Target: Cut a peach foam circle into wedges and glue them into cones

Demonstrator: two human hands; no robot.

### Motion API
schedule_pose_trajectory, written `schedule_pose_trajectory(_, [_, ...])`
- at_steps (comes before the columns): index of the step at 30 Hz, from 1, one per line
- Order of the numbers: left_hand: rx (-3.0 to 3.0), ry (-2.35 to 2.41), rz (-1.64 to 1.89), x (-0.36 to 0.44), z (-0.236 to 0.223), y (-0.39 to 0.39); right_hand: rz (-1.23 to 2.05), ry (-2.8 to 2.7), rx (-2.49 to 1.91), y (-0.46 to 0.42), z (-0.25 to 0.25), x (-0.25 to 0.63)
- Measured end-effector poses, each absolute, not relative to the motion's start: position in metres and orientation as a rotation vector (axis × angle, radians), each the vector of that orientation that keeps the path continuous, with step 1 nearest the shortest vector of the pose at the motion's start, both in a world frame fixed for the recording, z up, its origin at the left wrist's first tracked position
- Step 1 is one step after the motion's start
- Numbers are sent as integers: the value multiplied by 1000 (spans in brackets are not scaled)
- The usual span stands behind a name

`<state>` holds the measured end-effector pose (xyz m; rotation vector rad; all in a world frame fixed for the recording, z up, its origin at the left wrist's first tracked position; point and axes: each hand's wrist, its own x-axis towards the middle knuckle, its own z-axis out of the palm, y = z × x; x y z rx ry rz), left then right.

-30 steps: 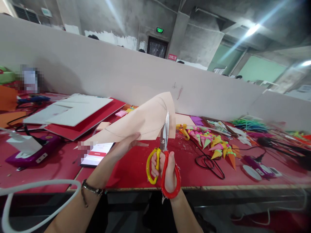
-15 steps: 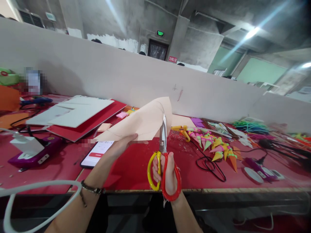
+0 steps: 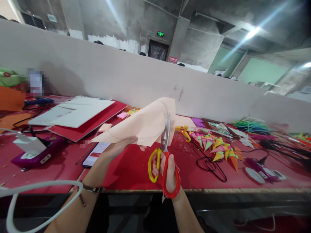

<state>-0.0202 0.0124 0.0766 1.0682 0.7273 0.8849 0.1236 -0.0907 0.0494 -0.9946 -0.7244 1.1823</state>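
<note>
A sheet of pale peach paper (image 3: 142, 122) with curved pencil lines is held up above the table by my left hand (image 3: 125, 144). The fingers of that hand grip its lower edge, partly hidden behind the sheet. My right hand (image 3: 170, 171) is closed around scissors (image 3: 166, 136) with one yellow and one red handle loop. Their blades point upward at the paper's right part, where a cut runs in from the lower edge. Beneath my left hand lies a phone (image 3: 93, 155) with its screen lit, partly covered by the wrist and paper.
White boards (image 3: 85, 110) lie on a red board at the left, near a purple power strip (image 3: 36, 157). To the right are a yellow glue gun (image 3: 184, 132), several small foam cones (image 3: 222, 150), and a black cable (image 3: 211, 168). A white partition (image 3: 136, 77) stands behind.
The paper and scissors have shifted slightly right, and the paper's lower edge has dipped. The scissor handles have moved a little closer together.
</note>
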Motion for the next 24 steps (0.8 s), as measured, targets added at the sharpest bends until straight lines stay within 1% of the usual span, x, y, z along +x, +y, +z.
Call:
schedule_pose_trajectory(3, [1260, 639, 773, -18, 79, 13, 1187, -727, -992, -91, 50, 123])
schedule_pose_trajectory(6, [1348, 593, 821, -18, 79, 14, 1184, -720, -999, -91, 50, 124])
schedule_pose_trajectory(12, [1361, 672, 747, -22, 75, 17, 1180, -708, -1021, -93, 50, 132])
schedule_pose_trajectory(15, [1361, 707, 775, -23, 73, 19, 1181, -704, -1029, -94, 50, 133])
schedule_pose_trajectory(20, [1273, 638, 787, -25, 76, 21, 1188, -705, -1035, -94, 49, 129])
schedule_pose_trajectory(24, [1319, 578, 751, -29, 75, 26, 1177, -704, -1033, -90, 49, 129])
